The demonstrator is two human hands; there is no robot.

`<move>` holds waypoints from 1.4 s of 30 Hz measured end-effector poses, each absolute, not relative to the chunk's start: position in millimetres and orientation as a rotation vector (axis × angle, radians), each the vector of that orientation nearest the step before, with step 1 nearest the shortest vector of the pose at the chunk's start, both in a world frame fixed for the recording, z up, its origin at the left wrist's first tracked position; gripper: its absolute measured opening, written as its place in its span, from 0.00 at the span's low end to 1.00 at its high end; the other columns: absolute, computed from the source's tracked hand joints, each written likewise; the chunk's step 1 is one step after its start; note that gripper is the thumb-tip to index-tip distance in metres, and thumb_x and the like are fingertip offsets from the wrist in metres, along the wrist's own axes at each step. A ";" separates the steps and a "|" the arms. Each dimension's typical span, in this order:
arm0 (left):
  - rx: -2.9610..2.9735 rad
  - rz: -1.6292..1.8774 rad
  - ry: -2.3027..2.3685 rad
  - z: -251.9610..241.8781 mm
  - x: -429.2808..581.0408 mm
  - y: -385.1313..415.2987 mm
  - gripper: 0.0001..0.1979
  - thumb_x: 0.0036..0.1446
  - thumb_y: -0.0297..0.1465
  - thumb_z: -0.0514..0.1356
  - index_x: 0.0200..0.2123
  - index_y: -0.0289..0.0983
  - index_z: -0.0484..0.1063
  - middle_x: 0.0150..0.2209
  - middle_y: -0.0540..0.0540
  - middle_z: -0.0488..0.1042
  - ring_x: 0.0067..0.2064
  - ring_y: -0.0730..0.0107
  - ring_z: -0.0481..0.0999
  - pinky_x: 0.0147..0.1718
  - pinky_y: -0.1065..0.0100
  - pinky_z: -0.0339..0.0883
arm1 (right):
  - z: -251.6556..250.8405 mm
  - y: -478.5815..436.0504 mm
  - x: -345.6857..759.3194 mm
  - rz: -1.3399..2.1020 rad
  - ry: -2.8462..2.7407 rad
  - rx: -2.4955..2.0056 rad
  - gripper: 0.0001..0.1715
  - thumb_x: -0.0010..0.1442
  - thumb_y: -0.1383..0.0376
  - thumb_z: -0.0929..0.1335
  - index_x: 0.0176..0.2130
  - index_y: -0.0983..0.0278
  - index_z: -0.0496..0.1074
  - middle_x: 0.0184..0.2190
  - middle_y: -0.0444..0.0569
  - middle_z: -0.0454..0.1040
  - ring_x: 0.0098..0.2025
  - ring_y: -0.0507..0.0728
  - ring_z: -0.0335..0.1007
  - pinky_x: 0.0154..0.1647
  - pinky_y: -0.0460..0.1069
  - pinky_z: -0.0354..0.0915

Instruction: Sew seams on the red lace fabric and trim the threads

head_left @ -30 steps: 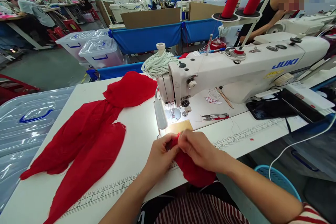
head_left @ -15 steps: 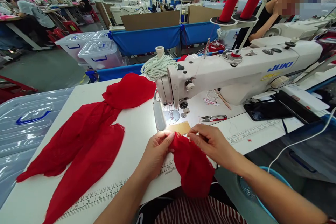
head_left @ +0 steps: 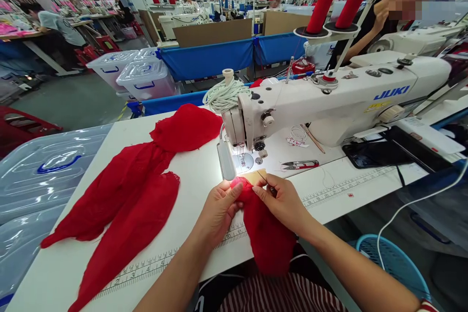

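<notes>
My left hand (head_left: 222,203) pinches the upper edge of a piece of red fabric (head_left: 269,239) between thumb and fingers. My right hand (head_left: 281,201) is closed at the same edge, its thumb and finger meeting the cloth. A thin dark object (head_left: 271,189) shows by its fingers; what it is I cannot make out. The fabric hangs over the table's front edge towards my lap. Just beyond my hands is the needle area of a white sewing machine (head_left: 329,95), lit by a small lamp (head_left: 226,161).
More red fabric pieces (head_left: 135,190) lie on the left of the white table (head_left: 199,175). Thread snips (head_left: 300,165), a phone (head_left: 376,155) and a printed ruler (head_left: 146,269) are on it. Plastic boxes (head_left: 58,170) stand left, a blue basket (head_left: 395,258) below right. A co-worker (head_left: 365,34) sits beyond.
My right hand has moved slightly left, closer to my left hand at the fabric's edge. The dark object now shows by its fingers. The view has shifted a little.
</notes>
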State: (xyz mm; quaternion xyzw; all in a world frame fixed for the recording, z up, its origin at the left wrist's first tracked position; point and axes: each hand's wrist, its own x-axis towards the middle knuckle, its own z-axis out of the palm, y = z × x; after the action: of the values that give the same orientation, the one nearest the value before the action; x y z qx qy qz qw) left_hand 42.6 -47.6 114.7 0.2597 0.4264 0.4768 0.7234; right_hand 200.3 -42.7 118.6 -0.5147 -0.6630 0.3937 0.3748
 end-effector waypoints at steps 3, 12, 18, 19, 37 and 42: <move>0.533 1.125 0.949 113.9 44.2 -46.8 0.11 0.44 0.33 0.70 0.28 0.32 0.74 0.27 0.48 0.75 0.28 0.78 0.70 0.26 0.77 0.65 | 117.1 -42.9 197.9 0.903 -1.772 -1.319 0.10 0.59 0.62 0.63 0.27 0.62 0.65 0.21 0.41 0.63 0.23 0.50 0.56 0.25 0.46 0.54; 0.398 1.151 0.963 115.1 39.6 -47.1 0.14 0.37 0.34 0.73 0.24 0.32 0.73 0.25 0.49 0.75 0.27 0.77 0.71 0.25 0.77 0.69 | 117.6 -38.4 199.4 0.843 -1.844 -1.282 0.11 0.61 0.62 0.62 0.27 0.62 0.64 0.24 0.42 0.66 0.24 0.50 0.58 0.26 0.46 0.55; 0.533 1.036 0.989 116.1 40.3 -47.7 0.15 0.41 0.36 0.71 0.30 0.33 0.75 0.28 0.49 0.74 0.28 0.77 0.71 0.26 0.77 0.69 | 115.7 -25.6 205.0 1.089 -1.726 -1.226 0.18 0.61 0.53 0.63 0.44 0.61 0.69 0.41 0.49 0.73 0.40 0.56 0.69 0.37 0.49 0.63; 0.575 1.036 0.998 115.8 40.6 -48.3 0.14 0.42 0.36 0.71 0.30 0.33 0.75 0.28 0.49 0.74 0.28 0.77 0.71 0.25 0.77 0.68 | 115.6 -22.8 206.6 1.170 -1.729 -1.210 0.19 0.61 0.51 0.63 0.44 0.61 0.70 0.41 0.49 0.74 0.40 0.57 0.69 0.37 0.50 0.64; 0.928 0.862 1.002 119.9 38.6 -56.0 0.23 0.53 0.50 0.57 0.23 0.35 0.73 0.19 0.50 0.66 0.18 0.76 0.62 0.14 0.73 0.55 | 108.0 -70.0 198.4 0.180 -2.111 -1.121 0.16 0.64 0.66 0.60 0.32 0.60 0.74 0.25 0.46 0.72 0.23 0.49 0.63 0.23 0.45 0.57; 0.665 0.966 0.983 117.5 35.4 -51.9 0.13 0.48 0.40 0.67 0.28 0.34 0.77 0.21 0.52 0.71 0.15 0.86 0.57 0.13 0.79 0.52 | 105.4 -69.2 197.1 0.298 -2.180 -1.113 0.14 0.63 0.63 0.61 0.33 0.60 0.74 0.29 0.47 0.73 0.24 0.49 0.64 0.23 0.45 0.58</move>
State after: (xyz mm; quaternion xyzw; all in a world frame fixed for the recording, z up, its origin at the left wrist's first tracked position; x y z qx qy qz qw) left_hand 35.4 -51.9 117.5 0.3010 0.4451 0.4373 0.7212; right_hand 197.1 -69.2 105.4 -0.4257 -0.8341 0.1139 0.3318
